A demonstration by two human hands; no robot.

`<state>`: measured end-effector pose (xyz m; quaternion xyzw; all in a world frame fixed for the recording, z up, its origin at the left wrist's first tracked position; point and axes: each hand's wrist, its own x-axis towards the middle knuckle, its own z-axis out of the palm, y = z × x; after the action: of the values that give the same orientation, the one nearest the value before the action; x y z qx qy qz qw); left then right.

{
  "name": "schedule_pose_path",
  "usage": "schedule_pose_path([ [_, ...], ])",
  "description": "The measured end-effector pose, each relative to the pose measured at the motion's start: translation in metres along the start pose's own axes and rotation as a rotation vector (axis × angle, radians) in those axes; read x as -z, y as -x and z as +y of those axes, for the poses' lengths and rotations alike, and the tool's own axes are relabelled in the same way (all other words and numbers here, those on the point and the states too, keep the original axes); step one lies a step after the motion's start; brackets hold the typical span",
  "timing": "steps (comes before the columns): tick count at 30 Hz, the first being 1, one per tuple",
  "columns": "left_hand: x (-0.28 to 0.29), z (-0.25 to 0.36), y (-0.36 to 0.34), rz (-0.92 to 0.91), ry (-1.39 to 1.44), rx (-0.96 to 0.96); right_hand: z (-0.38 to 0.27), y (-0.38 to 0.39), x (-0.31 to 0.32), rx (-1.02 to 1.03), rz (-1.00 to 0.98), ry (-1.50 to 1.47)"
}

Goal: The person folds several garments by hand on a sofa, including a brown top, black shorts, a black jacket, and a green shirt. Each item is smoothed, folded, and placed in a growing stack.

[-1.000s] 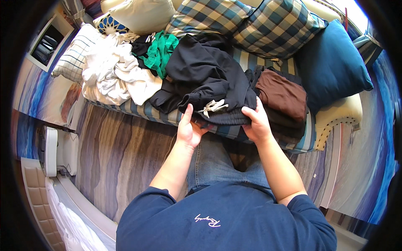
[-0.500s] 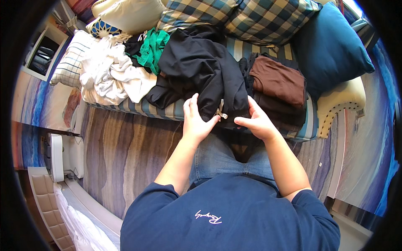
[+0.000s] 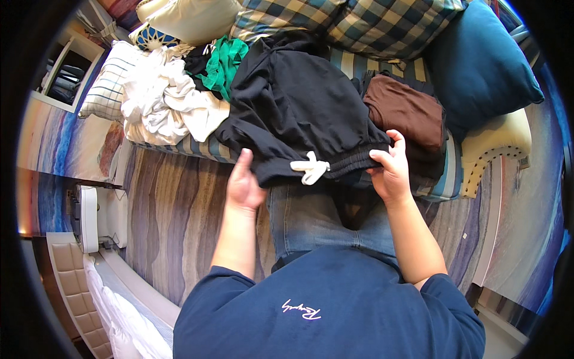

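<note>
Striped sofa (image 3: 209,149), black garment (image 3: 311,99), right hand (image 3: 391,170) gripping waistband (image 3: 353,160)

I'm looking at a sofa (image 3: 496,143), cream studded arm, blue-striped seat, plaid cushions (image 3: 391,30) and a teal cushion (image 3: 484,66). Floor (image 3: 185,203): wavy grey-brown streaks. Left wall (image 3: 57,137) and right wall (image 3: 523,209): swirly blue-grey. White-framed opening (image 3: 67,75) at left; tufted headboard (image 3: 73,266), white bedding (image 3: 122,317) below.

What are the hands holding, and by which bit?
A black garment, by its gathered waistband: the right hand grips its right end. The left hand is at the left end, but whether it grips is unclear.
</note>
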<state>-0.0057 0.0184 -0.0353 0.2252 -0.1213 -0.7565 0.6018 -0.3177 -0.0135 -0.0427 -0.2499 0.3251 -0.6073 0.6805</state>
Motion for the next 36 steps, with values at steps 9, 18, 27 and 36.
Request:
schedule_pose_path([
  [9, 0.058, -0.032, 0.005, 0.394, -0.423, -0.084, -0.001, -0.005, 0.017, 0.049, 0.162, -0.155],
  [18, -0.053, -0.007, 0.011, 0.097, -0.492, -0.252, 0.005, 0.000, -0.028, 0.134, -0.069, 0.034],
  [27, -0.085, -0.069, -0.022, 0.024, -0.375, -0.185, 0.041, 0.019, -0.052, 0.339, -0.342, 0.441],
  [36, -0.067, -0.066, -0.024, 0.026, -1.272, -0.579, 0.032, 0.013, -0.012, 0.435, -0.112, 0.293],
])
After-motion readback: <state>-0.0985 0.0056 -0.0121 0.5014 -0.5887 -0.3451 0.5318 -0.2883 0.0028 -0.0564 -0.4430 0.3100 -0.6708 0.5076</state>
